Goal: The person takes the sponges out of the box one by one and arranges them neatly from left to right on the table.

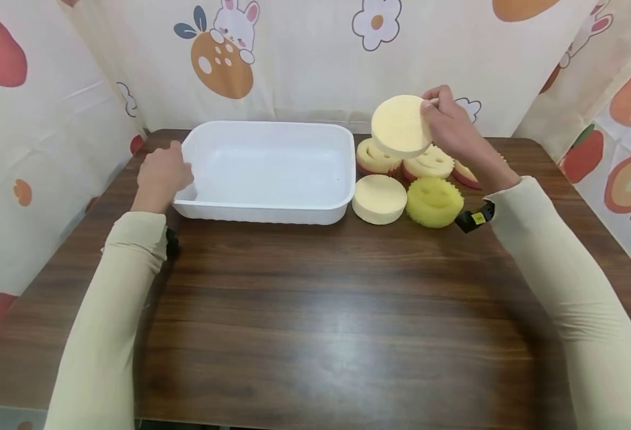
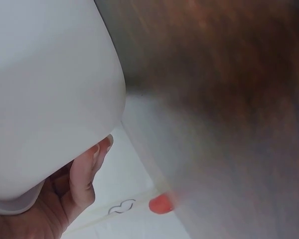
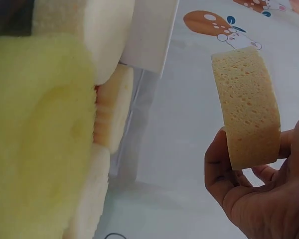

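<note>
Up above the other sponges, my right hand (image 1: 450, 122) pinches a round pale-yellow sponge (image 1: 400, 125) by its right edge. The right wrist view shows that sponge (image 3: 246, 107) edge-on, its porous side between thumb and fingers. My left hand (image 1: 164, 173) grips the left wall of a white rectangular tub (image 1: 262, 214). In the left wrist view, the fingers (image 2: 82, 174) curl against the outside of the tub (image 2: 55, 99). Inside the tub, only its bare white floor shows.
Right of the tub, a plain round sponge (image 1: 379, 200) and a yellow scalloped smiley sponge (image 1: 435, 203) lie in front. Behind them are several smiley sponges with red undersides, such as one (image 1: 429, 162). All rest on a dark wooden table (image 1: 321, 286), with a patterned cloth (image 1: 305, 60) behind.
</note>
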Demonstrator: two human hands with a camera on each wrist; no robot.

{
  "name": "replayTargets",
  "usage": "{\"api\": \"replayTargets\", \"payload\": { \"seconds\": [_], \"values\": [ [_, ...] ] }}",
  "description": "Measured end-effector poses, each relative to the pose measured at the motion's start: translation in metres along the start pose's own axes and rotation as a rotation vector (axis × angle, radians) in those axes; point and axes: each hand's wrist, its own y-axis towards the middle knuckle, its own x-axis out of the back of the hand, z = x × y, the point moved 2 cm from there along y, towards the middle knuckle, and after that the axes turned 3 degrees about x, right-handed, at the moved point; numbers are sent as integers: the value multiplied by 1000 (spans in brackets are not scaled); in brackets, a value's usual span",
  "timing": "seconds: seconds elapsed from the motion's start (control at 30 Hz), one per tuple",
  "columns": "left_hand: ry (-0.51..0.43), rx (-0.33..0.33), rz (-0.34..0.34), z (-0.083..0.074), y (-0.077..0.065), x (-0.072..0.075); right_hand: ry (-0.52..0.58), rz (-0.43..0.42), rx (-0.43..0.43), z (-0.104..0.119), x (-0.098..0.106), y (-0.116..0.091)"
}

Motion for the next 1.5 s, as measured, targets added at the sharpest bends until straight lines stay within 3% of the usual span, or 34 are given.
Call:
{"api": "replayTargets", "payload": {
  "seconds": [0.7,1.5],
  "values": [
    [7,13,-2,-4,-2,3,-76,-73,-45,-44,37,-30],
    [0,-8,-15,-2,-7,1,-188,-81,-83,-86,53,-57]
  ]
}}
